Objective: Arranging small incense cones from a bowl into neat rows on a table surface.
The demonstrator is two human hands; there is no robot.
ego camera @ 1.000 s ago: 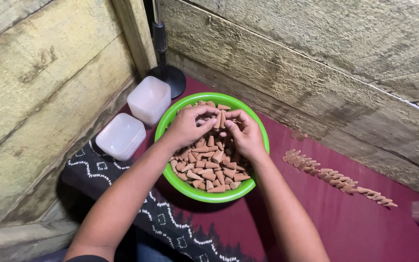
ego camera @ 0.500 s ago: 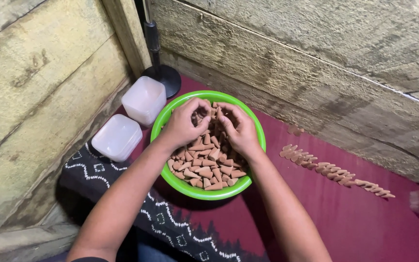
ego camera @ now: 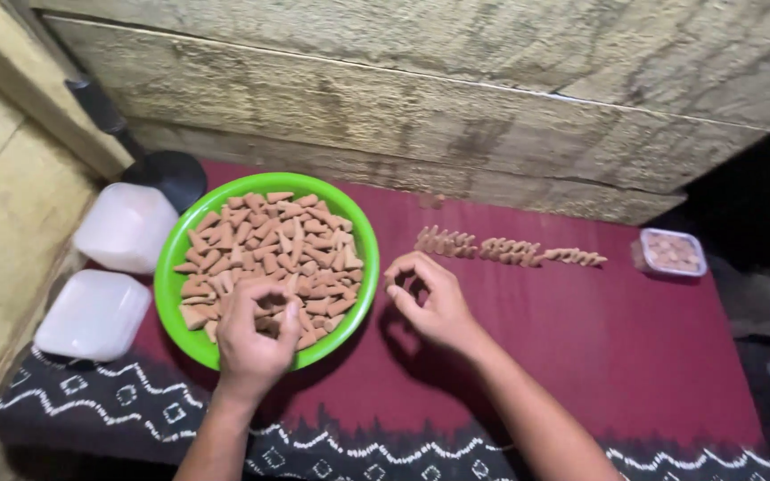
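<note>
We see a round green plastic bowl (ego camera: 176,267) on the worktop (ego camera: 634,356), which is draped in a dark red cloth with a black, white-patterned hem; the bowl is heaped with small matte brown cones (ego camera: 269,240) of a clay-like look. Our left hand (ego camera: 256,334) rests over the near rim of the bowl, its fingers curled down into the cones, so the grip is pressed together on a few of them. Our right hand (ego camera: 430,298) lies on the cloth just right of the bowl, fingertips drawn into a pinch; we cannot tell whether a cone sits between them. Further right of the bowl runs a loose line of cones (ego camera: 505,249) laid on the cloth, and beyond that a small clear tub (ego camera: 670,251) with pinkish contents. Left of the bowl stand two frosted white square containers (ego camera: 109,276), and behind it rough wooden planks (ego camera: 403,98). Half a second ago both hands were together over the bowl's middle; now the right one has moved out to the cloth.
</note>
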